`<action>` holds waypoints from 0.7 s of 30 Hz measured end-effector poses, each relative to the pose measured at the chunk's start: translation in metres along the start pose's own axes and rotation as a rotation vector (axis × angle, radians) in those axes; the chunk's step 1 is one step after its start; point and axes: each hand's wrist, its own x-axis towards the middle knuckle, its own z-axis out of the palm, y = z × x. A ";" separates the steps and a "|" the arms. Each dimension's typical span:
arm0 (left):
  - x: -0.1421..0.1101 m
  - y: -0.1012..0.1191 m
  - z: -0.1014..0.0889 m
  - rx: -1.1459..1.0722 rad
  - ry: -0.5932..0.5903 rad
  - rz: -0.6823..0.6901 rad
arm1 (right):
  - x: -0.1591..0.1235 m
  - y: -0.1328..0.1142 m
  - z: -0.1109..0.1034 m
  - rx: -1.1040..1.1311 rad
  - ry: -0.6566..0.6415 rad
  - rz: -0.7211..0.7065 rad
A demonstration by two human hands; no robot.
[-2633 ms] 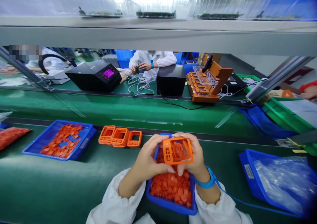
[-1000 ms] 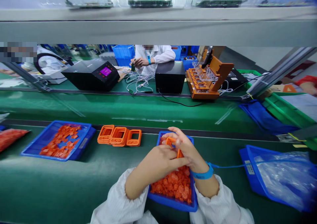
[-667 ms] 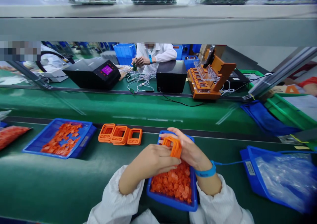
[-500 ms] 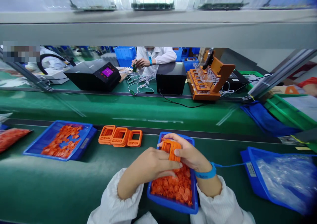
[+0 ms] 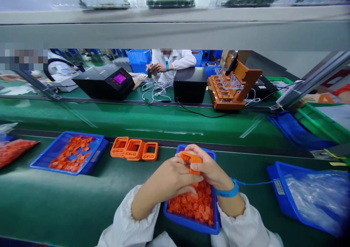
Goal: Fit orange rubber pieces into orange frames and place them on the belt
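Both hands meet over a blue tray (image 5: 191, 223) filled with several small orange pieces. My left hand (image 5: 171, 177) and my right hand (image 5: 209, 168) are closed together around an orange rubber frame (image 5: 192, 160), which is folded edge-on between the fingers and mostly hidden. A blue wrist strap (image 5: 226, 193) circles my right wrist, and its cord runs off to the right. A row of three orange frames (image 5: 134, 149) lies on the green bench just left of the hands.
A second blue tray of orange pieces (image 5: 68, 157) sits at the left, and a bag of orange parts (image 5: 13, 150) at the far left. A blue tray holding clear plastic bags (image 5: 308, 199) sits at the right. Beyond the green conveyor (image 5: 153, 121), a person in white works beside black boxes and an orange fixture (image 5: 232, 88).
The orange frame was held flat and open facing me; both hands have since turned it edge-on, closed round it and lowered it toward the tray.
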 end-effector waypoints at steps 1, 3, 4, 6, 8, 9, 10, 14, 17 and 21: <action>0.001 0.000 0.000 0.016 0.009 -0.014 | 0.000 -0.001 -0.001 -0.014 0.022 -0.035; 0.001 -0.002 0.002 0.032 0.081 -0.093 | -0.001 -0.002 -0.004 -0.068 0.110 -0.155; 0.001 -0.003 0.003 0.009 0.162 -0.170 | -0.001 -0.003 -0.006 -0.106 0.168 -0.231; -0.001 -0.007 0.009 -0.142 0.338 -0.355 | -0.001 -0.004 -0.007 -0.189 0.263 -0.375; -0.002 -0.010 0.014 -0.372 0.403 -0.474 | -0.002 -0.004 -0.006 -0.272 0.285 -0.468; -0.003 -0.011 0.017 -0.462 0.385 -0.478 | -0.003 -0.003 -0.003 -0.329 0.276 -0.501; -0.004 -0.011 0.018 -0.516 0.362 -0.458 | -0.004 -0.002 -0.001 -0.393 0.263 -0.530; -0.012 -0.006 0.020 -0.464 0.441 -0.415 | -0.006 0.007 0.007 -0.613 0.213 -0.634; -0.029 0.001 0.017 -0.395 0.473 -0.435 | -0.007 0.017 -0.003 -0.673 0.054 -0.572; -0.093 0.003 -0.001 -0.308 0.497 -0.536 | -0.008 0.026 -0.034 -0.530 0.031 -0.493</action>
